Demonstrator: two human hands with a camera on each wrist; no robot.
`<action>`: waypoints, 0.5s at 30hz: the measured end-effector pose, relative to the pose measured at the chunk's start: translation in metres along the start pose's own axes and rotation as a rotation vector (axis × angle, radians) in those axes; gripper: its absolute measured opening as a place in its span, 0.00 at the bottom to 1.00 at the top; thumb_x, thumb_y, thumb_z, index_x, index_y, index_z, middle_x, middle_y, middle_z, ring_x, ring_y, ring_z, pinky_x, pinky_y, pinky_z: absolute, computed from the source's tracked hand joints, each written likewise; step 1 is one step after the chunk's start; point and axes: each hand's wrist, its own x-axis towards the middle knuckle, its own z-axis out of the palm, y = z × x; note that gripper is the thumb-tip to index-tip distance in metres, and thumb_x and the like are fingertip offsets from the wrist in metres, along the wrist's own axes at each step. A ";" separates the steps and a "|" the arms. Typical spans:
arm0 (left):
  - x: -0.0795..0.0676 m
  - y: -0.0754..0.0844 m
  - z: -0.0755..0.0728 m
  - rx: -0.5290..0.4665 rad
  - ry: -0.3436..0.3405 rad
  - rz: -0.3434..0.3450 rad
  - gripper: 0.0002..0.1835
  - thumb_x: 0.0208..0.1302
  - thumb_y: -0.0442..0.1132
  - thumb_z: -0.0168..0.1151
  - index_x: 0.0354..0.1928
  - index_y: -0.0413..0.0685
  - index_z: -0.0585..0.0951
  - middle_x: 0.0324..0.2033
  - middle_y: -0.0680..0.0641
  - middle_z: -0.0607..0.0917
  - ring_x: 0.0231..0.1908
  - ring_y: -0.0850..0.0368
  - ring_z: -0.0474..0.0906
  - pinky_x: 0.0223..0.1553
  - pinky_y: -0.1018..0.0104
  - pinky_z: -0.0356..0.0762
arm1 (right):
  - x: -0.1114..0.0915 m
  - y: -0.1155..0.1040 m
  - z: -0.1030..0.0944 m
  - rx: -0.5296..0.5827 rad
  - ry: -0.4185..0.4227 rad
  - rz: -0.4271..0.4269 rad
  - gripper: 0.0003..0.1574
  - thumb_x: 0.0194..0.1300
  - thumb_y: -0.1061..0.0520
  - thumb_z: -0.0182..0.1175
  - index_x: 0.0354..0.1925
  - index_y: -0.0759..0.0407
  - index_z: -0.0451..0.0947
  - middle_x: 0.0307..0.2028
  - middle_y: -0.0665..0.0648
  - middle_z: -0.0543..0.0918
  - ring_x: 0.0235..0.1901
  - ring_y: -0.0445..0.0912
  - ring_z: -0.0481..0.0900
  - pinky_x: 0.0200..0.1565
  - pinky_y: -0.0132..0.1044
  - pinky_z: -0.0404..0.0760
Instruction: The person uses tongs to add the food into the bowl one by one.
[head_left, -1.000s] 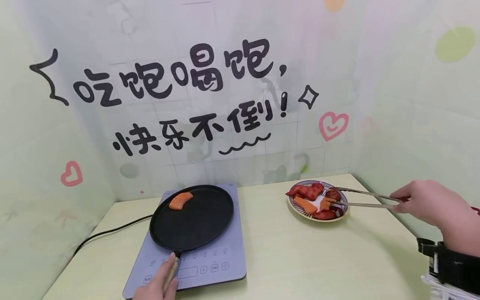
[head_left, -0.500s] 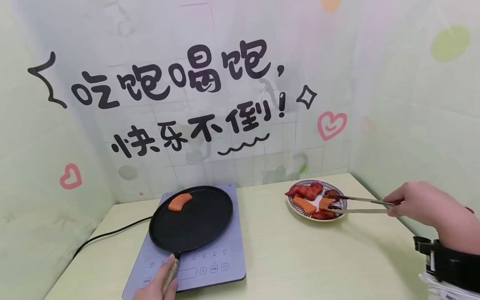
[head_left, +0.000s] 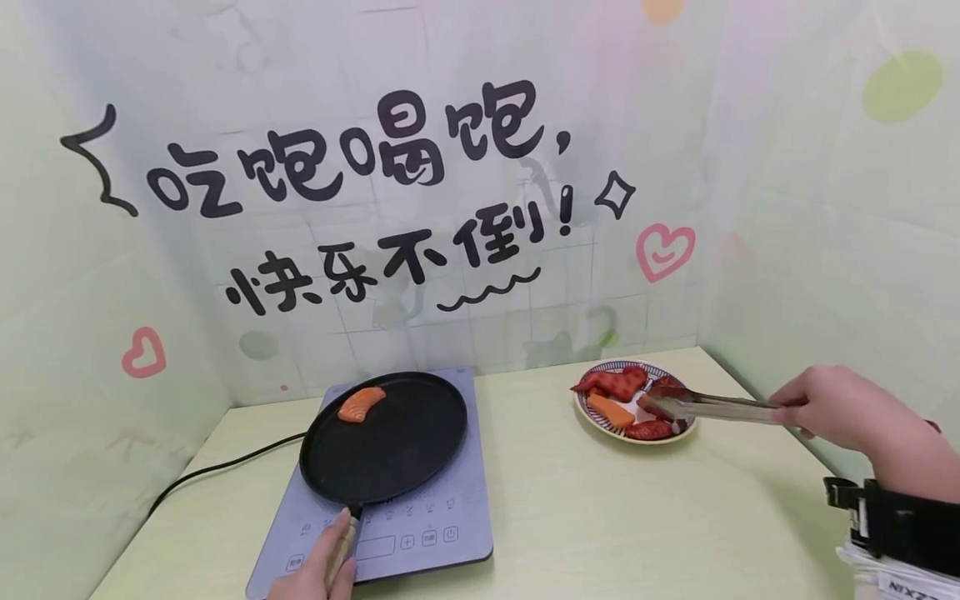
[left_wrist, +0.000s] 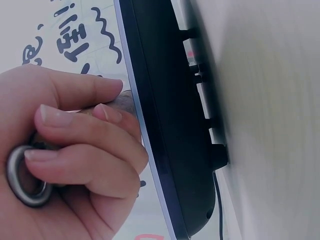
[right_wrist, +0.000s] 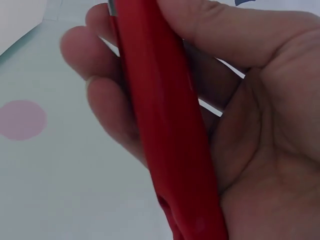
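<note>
My left hand (head_left: pixel 315 567) grips the handle (head_left: pixel 341 550) of a flat black frying pan (head_left: pixel 390 450), its metal hanging ring (left_wrist: pixel 13 182) visible in the left wrist view. A salmon slice (head_left: pixel 362 404) lies near the pan's far left edge. In my right hand (head_left: pixel 832 408) is a pair of metal tongs (head_left: pixel 738 407) with a red grip (right_wrist: pixel 167 120). Over the right side of a patterned plate (head_left: pixel 587 427), the tongs' tips meet an orange-brown piece of food; whether they pinch it is unclear. A red wing-shaped piece (head_left: pixel 618 383), an orange slice (head_left: pixel 609 410) and a dark red piece (head_left: pixel 648 430) share the plate.
Beneath the pan is a grey-blue induction cooker (head_left: pixel 450 546) with touch keys. Its black cord (head_left: pixel 225 458) runs off to the left. A pale wooden table (head_left: pixel 585 517) carries everything, and a printed backdrop (head_left: pixel 465 333) encloses the back and sides.
The tongs' two arms have drawn together and the tool has turned, its tips now over the food at the plate's right. My left hand, the pan and the salmon have stayed put.
</note>
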 end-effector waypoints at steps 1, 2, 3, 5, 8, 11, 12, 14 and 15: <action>0.000 0.000 0.000 0.002 -0.002 -0.001 0.33 0.71 0.47 0.68 0.75 0.50 0.73 0.27 0.40 0.86 0.21 0.54 0.73 0.27 0.60 0.69 | 0.001 0.000 0.001 0.005 0.004 -0.001 0.09 0.72 0.61 0.65 0.43 0.63 0.90 0.24 0.47 0.83 0.26 0.42 0.74 0.34 0.39 0.69; 0.000 0.000 0.000 0.004 -0.006 -0.005 0.33 0.71 0.47 0.67 0.75 0.50 0.73 0.27 0.40 0.86 0.21 0.53 0.74 0.27 0.60 0.69 | 0.001 0.000 0.001 0.011 0.008 0.000 0.08 0.72 0.61 0.64 0.42 0.63 0.89 0.24 0.47 0.83 0.26 0.43 0.75 0.33 0.39 0.69; 0.001 0.000 0.000 0.006 -0.009 -0.007 0.33 0.71 0.47 0.67 0.75 0.50 0.73 0.27 0.39 0.86 0.21 0.53 0.74 0.27 0.60 0.69 | 0.002 0.000 0.002 0.015 0.012 0.000 0.09 0.73 0.61 0.63 0.42 0.64 0.89 0.24 0.48 0.82 0.26 0.43 0.75 0.33 0.39 0.69; 0.002 0.000 0.000 0.007 -0.020 -0.015 0.33 0.71 0.47 0.67 0.75 0.51 0.73 0.29 0.38 0.86 0.22 0.53 0.74 0.28 0.60 0.69 | 0.003 0.000 0.002 0.024 0.024 0.017 0.09 0.73 0.62 0.62 0.43 0.66 0.88 0.25 0.49 0.83 0.26 0.43 0.76 0.33 0.40 0.69; 0.003 0.000 0.001 0.007 -0.027 -0.021 0.33 0.71 0.47 0.67 0.75 0.51 0.73 0.30 0.36 0.86 0.23 0.53 0.75 0.28 0.60 0.70 | 0.003 0.001 0.001 0.031 0.047 0.050 0.10 0.73 0.64 0.60 0.43 0.69 0.87 0.27 0.50 0.84 0.26 0.44 0.77 0.33 0.41 0.70; 0.004 0.000 0.002 0.007 -0.022 -0.014 0.33 0.71 0.47 0.67 0.75 0.51 0.73 0.30 0.37 0.87 0.23 0.53 0.74 0.28 0.60 0.70 | 0.002 0.002 0.001 0.024 0.064 0.079 0.09 0.73 0.64 0.59 0.37 0.64 0.85 0.26 0.51 0.81 0.25 0.45 0.77 0.33 0.41 0.69; 0.003 0.000 0.002 0.008 -0.020 -0.014 0.33 0.71 0.47 0.67 0.75 0.51 0.73 0.29 0.38 0.86 0.22 0.53 0.74 0.27 0.60 0.69 | 0.002 0.003 0.001 0.024 0.067 0.084 0.09 0.74 0.63 0.59 0.35 0.62 0.84 0.26 0.51 0.81 0.25 0.45 0.76 0.33 0.41 0.68; 0.003 0.000 0.001 0.007 -0.017 -0.011 0.33 0.71 0.47 0.67 0.75 0.51 0.73 0.28 0.39 0.86 0.22 0.53 0.74 0.27 0.60 0.69 | 0.002 0.003 0.001 0.026 0.069 0.095 0.11 0.75 0.63 0.58 0.33 0.60 0.83 0.25 0.51 0.80 0.25 0.45 0.76 0.33 0.41 0.67; 0.002 0.000 0.001 0.007 -0.016 -0.010 0.33 0.71 0.47 0.67 0.75 0.51 0.73 0.27 0.40 0.86 0.22 0.53 0.74 0.27 0.60 0.68 | 0.002 0.003 0.001 0.025 0.070 0.102 0.12 0.75 0.62 0.57 0.32 0.59 0.82 0.24 0.51 0.79 0.25 0.46 0.75 0.33 0.41 0.67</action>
